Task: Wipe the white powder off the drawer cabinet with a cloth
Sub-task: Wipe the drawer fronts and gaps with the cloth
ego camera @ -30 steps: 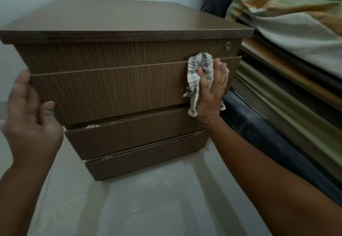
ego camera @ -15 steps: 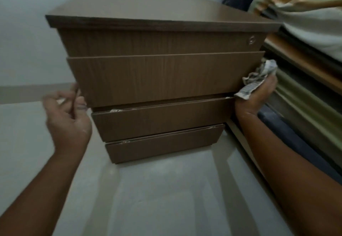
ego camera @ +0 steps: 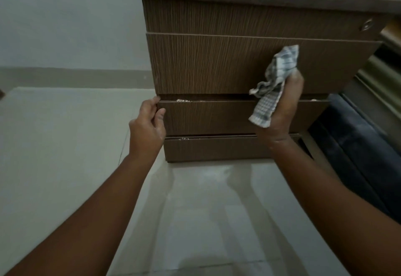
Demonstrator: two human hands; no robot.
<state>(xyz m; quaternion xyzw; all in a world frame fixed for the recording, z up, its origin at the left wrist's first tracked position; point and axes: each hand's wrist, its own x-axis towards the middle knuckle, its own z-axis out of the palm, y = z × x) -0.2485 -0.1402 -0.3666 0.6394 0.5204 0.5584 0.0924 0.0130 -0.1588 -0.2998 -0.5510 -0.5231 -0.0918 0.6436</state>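
Observation:
A brown wood-grain drawer cabinet (ego camera: 217, 63) stands on the floor in front of me. White powder (ego camera: 183, 100) lies along the top edge of the third drawer front, and more powder sits on the bottom drawer's top edge. My left hand (ego camera: 147, 126) grips the left end of the third drawer front, fingers curled round its corner. My right hand (ego camera: 282, 111) holds a crumpled grey-and-white checked cloth (ego camera: 273, 85) in front of the second and third drawers, right of centre.
A pale tiled floor (ego camera: 206, 210) stretches toward me, with a light dusting near the cabinet's base. A white wall with a skirting band (ego camera: 65, 76) runs behind on the left. Dark bedding or a mattress edge (ego camera: 358, 145) presses close on the cabinet's right side.
My right hand has brought the cloth from the cabinet's right edge back in front of the drawers. My left hand has moved down onto the third drawer's left corner. The view has shifted left.

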